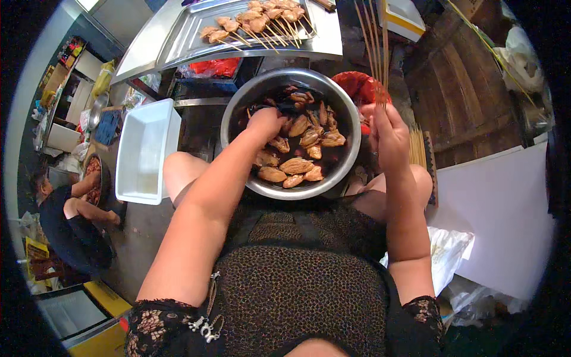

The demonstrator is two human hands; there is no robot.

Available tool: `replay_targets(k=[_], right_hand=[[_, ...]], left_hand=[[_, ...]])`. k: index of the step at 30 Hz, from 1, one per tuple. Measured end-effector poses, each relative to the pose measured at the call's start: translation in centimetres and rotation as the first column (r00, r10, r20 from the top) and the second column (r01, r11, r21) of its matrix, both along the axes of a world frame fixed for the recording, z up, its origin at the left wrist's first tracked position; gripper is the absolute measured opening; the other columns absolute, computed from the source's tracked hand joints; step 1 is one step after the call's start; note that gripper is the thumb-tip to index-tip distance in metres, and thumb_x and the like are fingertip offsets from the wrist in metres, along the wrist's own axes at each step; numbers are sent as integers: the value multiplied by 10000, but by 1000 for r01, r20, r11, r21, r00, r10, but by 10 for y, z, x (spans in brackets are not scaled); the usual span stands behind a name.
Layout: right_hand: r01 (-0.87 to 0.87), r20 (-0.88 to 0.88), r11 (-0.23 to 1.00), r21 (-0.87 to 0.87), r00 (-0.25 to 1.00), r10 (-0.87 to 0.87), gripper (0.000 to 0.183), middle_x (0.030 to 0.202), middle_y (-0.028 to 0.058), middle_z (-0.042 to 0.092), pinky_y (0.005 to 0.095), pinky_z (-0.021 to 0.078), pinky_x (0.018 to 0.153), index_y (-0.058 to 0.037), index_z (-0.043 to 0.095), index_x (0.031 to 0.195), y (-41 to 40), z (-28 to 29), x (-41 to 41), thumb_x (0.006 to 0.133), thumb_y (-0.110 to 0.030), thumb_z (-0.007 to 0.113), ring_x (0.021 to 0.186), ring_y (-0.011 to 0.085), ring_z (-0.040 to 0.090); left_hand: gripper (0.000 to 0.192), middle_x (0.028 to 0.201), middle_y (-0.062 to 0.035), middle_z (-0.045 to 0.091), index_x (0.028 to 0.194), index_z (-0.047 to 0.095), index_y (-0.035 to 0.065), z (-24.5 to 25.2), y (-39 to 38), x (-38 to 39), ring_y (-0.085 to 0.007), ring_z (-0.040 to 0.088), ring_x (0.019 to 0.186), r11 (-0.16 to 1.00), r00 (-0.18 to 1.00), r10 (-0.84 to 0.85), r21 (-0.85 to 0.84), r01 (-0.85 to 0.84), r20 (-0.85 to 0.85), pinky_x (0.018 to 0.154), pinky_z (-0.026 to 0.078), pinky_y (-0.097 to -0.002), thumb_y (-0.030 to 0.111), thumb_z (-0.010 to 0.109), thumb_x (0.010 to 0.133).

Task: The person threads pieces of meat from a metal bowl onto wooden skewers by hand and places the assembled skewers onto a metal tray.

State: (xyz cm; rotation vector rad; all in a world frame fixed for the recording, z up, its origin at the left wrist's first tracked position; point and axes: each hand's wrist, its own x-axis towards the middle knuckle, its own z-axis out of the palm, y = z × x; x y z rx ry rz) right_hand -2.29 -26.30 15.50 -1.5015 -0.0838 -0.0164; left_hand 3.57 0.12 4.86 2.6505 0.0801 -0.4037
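Note:
A steel basin of dark liquid and browned chicken wings stands between my knees. My left hand reaches into its left side, fingers down among the wings. Those fingertips are hidden, so what they hold does not show. Beyond the basin's right rim, my right hand is raised and grips several thin bamboo skewers, points up. On a metal tray at the top lie skewered wings, their sticks turned towards me.
The tray rests on a metal table. A white plastic bin is left of my knee. Behind my right hand are a red plastic bag and a skewer bundle. Far left, another person bends over a bowl of meat.

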Motion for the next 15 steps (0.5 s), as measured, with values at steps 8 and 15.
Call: replay_targets(k=[8, 15], right_hand=[[92, -39, 956, 277, 996, -85, 216, 623, -85, 479, 152, 236, 425, -33, 607, 936, -5, -30, 8, 925, -224, 505, 486, -12, 348], [102, -87, 974, 203, 993, -85, 158, 662, -76, 510, 149, 245, 427, -30, 605, 956, -18, -32, -2, 906, -166, 539, 491, -11, 358]], left_hand=[[296, 993, -200, 613, 975, 608, 38, -19, -33, 7, -344, 582, 946, 999, 998, -14, 43, 12, 63, 814, 455, -423, 180, 637, 716], [440, 917, -121, 639, 1073, 574, -15, -6, -16, -12, -182, 625, 747, 863, 981, 155, -468, -191, -115, 624, 501, -312, 161, 701, 690]])
